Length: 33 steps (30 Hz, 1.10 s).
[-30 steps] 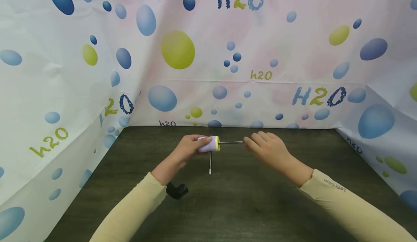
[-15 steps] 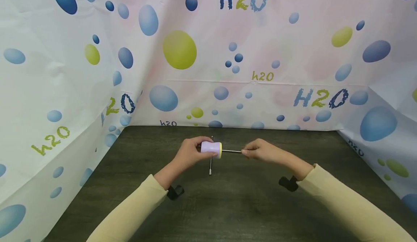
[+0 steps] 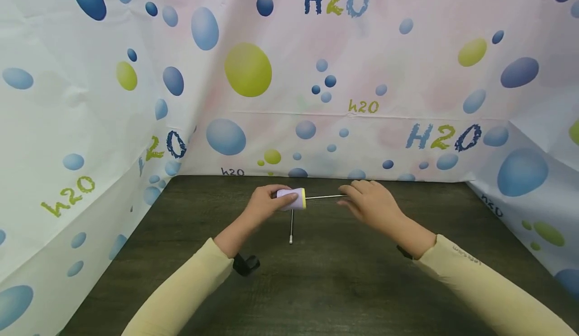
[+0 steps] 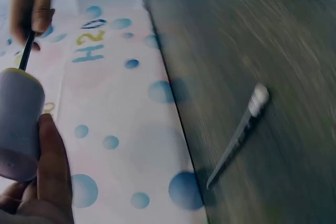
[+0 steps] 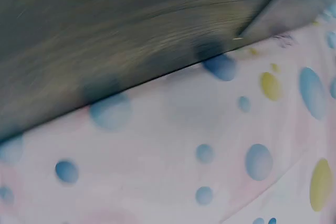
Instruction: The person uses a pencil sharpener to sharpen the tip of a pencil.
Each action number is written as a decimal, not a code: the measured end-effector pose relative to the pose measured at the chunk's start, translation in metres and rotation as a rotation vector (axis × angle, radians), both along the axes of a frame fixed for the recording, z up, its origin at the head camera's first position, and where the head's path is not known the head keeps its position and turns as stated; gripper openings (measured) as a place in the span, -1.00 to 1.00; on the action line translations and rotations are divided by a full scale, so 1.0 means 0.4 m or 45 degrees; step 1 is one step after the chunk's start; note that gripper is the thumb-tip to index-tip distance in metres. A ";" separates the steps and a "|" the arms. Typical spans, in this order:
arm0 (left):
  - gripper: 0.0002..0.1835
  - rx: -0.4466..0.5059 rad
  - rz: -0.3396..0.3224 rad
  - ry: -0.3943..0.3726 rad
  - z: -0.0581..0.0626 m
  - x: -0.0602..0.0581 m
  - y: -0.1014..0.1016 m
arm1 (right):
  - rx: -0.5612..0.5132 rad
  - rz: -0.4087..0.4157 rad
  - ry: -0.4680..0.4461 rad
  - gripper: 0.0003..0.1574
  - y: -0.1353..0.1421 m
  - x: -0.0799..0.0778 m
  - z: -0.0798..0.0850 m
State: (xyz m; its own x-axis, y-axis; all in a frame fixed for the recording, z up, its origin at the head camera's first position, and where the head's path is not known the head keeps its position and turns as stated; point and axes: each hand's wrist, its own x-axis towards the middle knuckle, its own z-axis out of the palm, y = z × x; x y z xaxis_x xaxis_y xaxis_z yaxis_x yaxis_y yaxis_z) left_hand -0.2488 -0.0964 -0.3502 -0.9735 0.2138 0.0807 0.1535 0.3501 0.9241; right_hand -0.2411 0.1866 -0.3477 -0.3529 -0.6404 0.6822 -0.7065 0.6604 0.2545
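My left hand (image 3: 262,202) grips a lavender cylinder (image 3: 289,199) with a yellow rim at its right end, lying roughly level above the table. Out of that rim runs a thin metal rod (image 3: 323,196), pointing right. At the rod's far end, the fingertips and thumb of my right hand (image 3: 373,205) pinch it; the left wrist view shows this rod as a dark shaft (image 4: 27,51). A second thin rod (image 3: 291,225) with a whitish tip lies on the table below the cylinder. Neither hand shows in the right wrist view.
The dark wooden table (image 3: 334,285) meets a white backdrop sheet (image 3: 289,145) with blue and green dots at its back edge. More of that sheet hangs on both sides. A black strap piece (image 3: 246,264) sits under the left wrist.
Since half a second ago, both hands have risen a little with the cylinder. The right hand has turned so its back faces up. The rod on the table stays put.
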 end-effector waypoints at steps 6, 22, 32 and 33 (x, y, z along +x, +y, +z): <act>-0.54 0.117 -0.079 -0.241 0.008 0.005 0.002 | -0.058 0.108 0.582 -0.54 -0.003 -0.023 -0.023; -0.62 -0.421 -0.250 0.707 0.007 0.039 0.016 | -0.208 0.144 -2.186 -0.49 0.044 -0.025 0.035; -0.62 -0.048 0.005 0.057 0.028 0.014 0.009 | -0.097 0.029 -0.258 -0.32 0.000 0.025 0.023; -0.61 -0.024 0.003 0.013 0.028 0.013 0.007 | -0.079 0.070 -0.034 -0.33 -0.002 0.021 0.016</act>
State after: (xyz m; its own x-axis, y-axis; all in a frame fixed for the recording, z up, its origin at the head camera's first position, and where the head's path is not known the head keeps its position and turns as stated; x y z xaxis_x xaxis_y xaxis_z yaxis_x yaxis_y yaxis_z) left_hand -0.2438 -0.0936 -0.3389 -0.9733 0.2128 0.0866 0.1620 0.3682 0.9155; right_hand -0.2328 0.1856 -0.3412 -0.3368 -0.6159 0.7122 -0.7482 0.6342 0.1946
